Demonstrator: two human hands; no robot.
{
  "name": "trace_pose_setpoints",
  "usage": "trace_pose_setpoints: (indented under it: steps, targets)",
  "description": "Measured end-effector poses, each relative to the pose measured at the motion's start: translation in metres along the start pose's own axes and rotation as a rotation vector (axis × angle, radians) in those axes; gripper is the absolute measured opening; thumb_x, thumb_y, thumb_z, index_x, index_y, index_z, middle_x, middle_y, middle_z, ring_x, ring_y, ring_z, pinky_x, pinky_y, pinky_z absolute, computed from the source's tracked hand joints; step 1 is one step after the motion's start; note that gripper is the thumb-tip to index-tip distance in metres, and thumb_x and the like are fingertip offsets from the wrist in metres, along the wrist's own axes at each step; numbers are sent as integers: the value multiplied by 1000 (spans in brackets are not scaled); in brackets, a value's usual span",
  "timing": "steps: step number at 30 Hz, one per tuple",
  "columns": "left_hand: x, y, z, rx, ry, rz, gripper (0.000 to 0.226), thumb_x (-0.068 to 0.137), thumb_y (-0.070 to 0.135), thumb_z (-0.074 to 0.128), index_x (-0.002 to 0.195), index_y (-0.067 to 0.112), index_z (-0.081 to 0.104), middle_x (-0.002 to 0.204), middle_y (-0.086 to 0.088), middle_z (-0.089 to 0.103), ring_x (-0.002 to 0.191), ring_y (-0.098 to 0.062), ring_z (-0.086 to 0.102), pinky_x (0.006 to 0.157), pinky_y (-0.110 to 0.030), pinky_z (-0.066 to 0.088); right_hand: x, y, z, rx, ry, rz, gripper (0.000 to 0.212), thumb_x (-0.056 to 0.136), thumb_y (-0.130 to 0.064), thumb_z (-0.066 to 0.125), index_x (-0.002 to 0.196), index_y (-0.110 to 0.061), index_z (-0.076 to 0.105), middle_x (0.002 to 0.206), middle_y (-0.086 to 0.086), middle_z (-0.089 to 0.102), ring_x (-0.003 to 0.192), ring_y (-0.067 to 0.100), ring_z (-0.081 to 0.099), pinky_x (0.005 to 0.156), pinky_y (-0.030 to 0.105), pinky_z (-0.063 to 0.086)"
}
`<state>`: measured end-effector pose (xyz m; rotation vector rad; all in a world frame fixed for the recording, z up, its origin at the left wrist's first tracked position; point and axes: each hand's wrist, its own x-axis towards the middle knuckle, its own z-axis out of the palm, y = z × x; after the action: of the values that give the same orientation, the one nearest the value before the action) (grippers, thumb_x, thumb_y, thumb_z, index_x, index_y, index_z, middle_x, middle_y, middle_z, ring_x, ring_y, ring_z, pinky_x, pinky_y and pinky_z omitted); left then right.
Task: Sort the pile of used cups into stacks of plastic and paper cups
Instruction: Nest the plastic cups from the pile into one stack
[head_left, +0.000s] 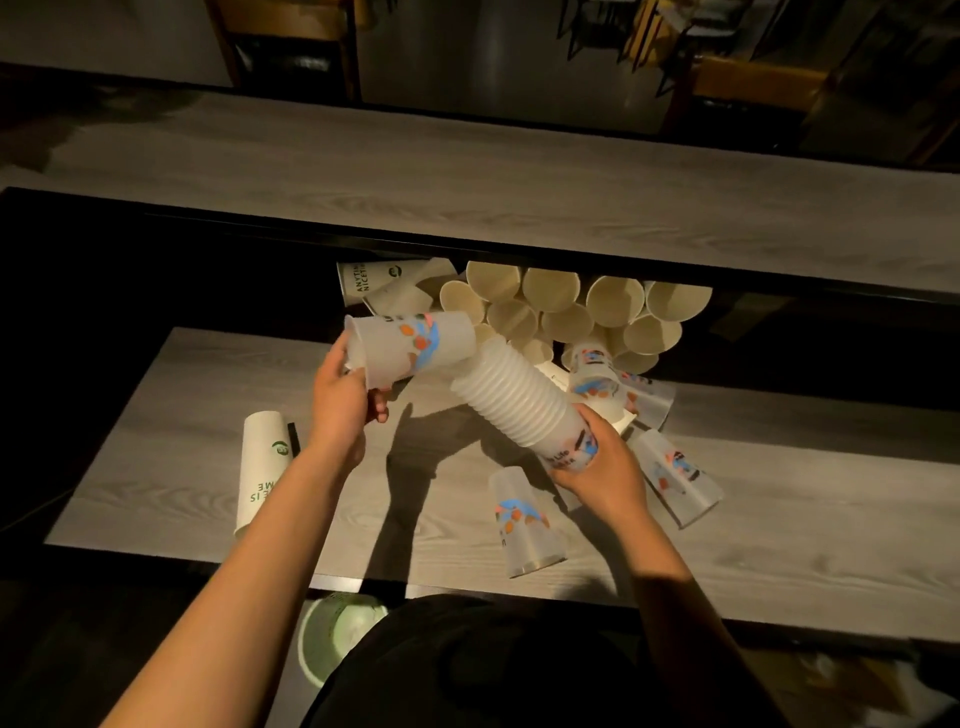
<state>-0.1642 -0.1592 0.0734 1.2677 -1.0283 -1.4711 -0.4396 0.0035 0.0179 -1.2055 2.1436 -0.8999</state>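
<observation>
My right hand (597, 467) grips the base end of a long tilted stack of frosted plastic cups (511, 389). My left hand (343, 395) holds a single printed plastic cup (410, 345) by its rim, its bottom close to the stack's open top end. Loose plastic cups lie on the table: one (524, 519) in front of the stack, one (675, 475) to the right, more (618, 384) behind my right hand. A pile of paper cups (566, 306) lies with mouths facing me under the raised shelf. One white paper cup (262, 467) lies at the left.
A raised grey wooden shelf (467, 182) with a black edge overhangs the paper cups. The lower grey table (208, 415) has black borders. A pale green bin (337, 634) stands on the floor below the near edge. Chairs stand beyond the counter.
</observation>
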Motion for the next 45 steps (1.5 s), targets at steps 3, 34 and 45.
trace_pose_setpoints:
  steps: [3,34,45]
  targets:
    - [1,-9,4,-4,-82,-107,53,94,13,38,140,29,58,54,-3,46,43,-12,35,37,-24,31,-13,0,-4,-40,39,-26,91,60,-23,92,137,-43,47,123,-22,54,115,5,52,96,31,47]
    - [-144,-129,106,1142,-677,-132,92,74,15,66,157,29,28,167,-2,5,152,-29,3,121,-45,20,-58,99,-87,36,-45,32,81,62,-24,88,134,-39,52,121,-11,63,109,18,62,92,42,54]
    - [-151,-142,87,1006,-209,98,72,80,-13,45,146,16,52,149,-11,51,133,-31,51,108,-39,44,-77,123,-99,62,-64,113,95,63,-22,90,146,-34,46,125,-7,63,111,19,60,88,34,51]
